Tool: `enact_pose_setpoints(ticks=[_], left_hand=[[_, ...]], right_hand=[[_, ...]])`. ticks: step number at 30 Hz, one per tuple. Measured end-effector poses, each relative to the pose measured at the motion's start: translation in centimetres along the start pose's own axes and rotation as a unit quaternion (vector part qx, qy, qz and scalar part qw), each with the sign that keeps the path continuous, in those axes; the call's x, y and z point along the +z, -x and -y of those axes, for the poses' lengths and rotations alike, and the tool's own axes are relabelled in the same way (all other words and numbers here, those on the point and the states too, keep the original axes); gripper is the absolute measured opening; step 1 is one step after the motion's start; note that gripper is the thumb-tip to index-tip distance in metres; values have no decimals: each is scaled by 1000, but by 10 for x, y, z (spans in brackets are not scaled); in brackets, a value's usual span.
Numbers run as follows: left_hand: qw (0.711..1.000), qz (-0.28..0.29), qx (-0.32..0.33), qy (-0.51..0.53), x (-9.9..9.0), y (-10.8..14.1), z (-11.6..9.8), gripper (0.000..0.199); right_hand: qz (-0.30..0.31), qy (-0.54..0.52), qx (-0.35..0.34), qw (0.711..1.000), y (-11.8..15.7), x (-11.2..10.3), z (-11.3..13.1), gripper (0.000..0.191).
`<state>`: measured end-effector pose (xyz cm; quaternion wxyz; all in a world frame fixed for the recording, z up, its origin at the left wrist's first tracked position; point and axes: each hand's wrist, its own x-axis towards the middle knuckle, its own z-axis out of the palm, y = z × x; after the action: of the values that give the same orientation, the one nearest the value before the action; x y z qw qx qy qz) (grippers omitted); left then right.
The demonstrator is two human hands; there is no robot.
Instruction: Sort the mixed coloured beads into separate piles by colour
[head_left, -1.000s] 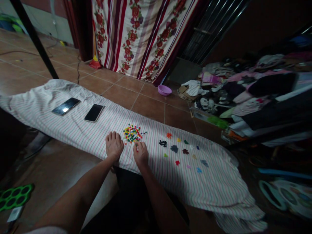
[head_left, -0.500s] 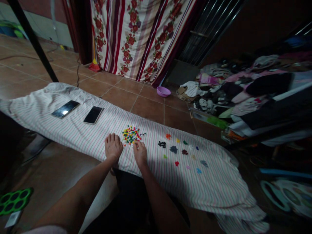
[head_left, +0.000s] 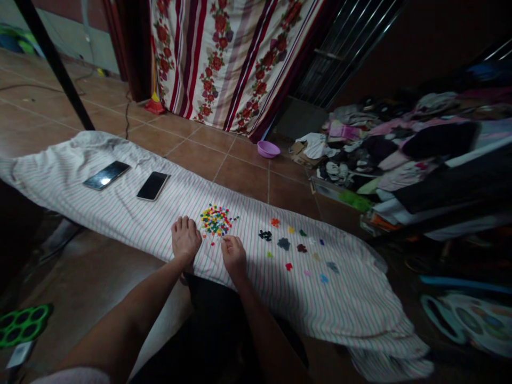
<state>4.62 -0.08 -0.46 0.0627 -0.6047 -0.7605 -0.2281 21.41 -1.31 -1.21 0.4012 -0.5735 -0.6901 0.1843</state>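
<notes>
A mixed pile of tiny coloured pieces (head_left: 215,220) lies on the striped cloth (head_left: 160,229) in front of me. My left hand (head_left: 186,238) rests flat on the cloth just left of the pile, fingers stretched out. At the pile's near right edge is my right hand (head_left: 234,256), thumb and fingers pinched together; anything between them is too small to make out. One red piece (head_left: 213,244) sits apart between the hands. To the right are small single-colour groups, among them black pieces (head_left: 264,235), dark grey pieces (head_left: 284,244), orange pieces (head_left: 275,222) and light blue pieces (head_left: 324,278).
Two phones, one shiny (head_left: 107,175) and one dark-screened (head_left: 153,186), lie on the cloth to the left. Beyond it, a purple basin (head_left: 268,149) stands on the tiled floor before a floral curtain (head_left: 228,64). A heap of clothes (head_left: 400,133) fills the right side.
My right hand has drawn back from the pile, toward me and slightly right. A red piece now shows apart below the pile. My left hand stays in place.
</notes>
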Motion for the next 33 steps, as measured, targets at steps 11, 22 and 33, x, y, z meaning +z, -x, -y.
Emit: enact_pose_setpoints(ticks=[11, 22, 33], left_hand=[[1000, 4, -2, 8, 1, -1, 1, 27], [1000, 9, 5, -9, -3, 0, -1, 25], [1000, 1, 13, -14, -2, 1, 1, 26]], right_hand=[[75, -50, -83, 992, -3, 18, 9, 13], [31, -22, -29, 999, -8, 13, -11, 15], [-44, -183, 180, 966, 0, -15, -28, 25]])
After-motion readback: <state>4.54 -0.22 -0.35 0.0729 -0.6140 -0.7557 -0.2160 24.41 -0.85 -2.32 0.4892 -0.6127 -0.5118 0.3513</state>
